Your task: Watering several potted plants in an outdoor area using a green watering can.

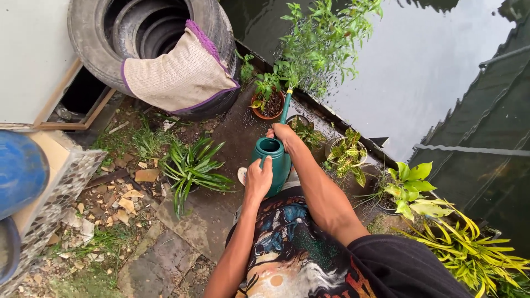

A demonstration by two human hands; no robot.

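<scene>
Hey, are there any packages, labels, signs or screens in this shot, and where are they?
None in view. The only printed thing is the graphic on the shirt, at the bottom centre: black cloth with a blue, white and orange picture. Above it both hands hold a green watering can, left hand on its side, right hand near the spout.

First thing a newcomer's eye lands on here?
The green watering can at centre, gripped by the left hand and right hand, spout toward a small terracotta pot. Next, stacked tyres draped with a cloth upper left, and dark water upper right.
</scene>
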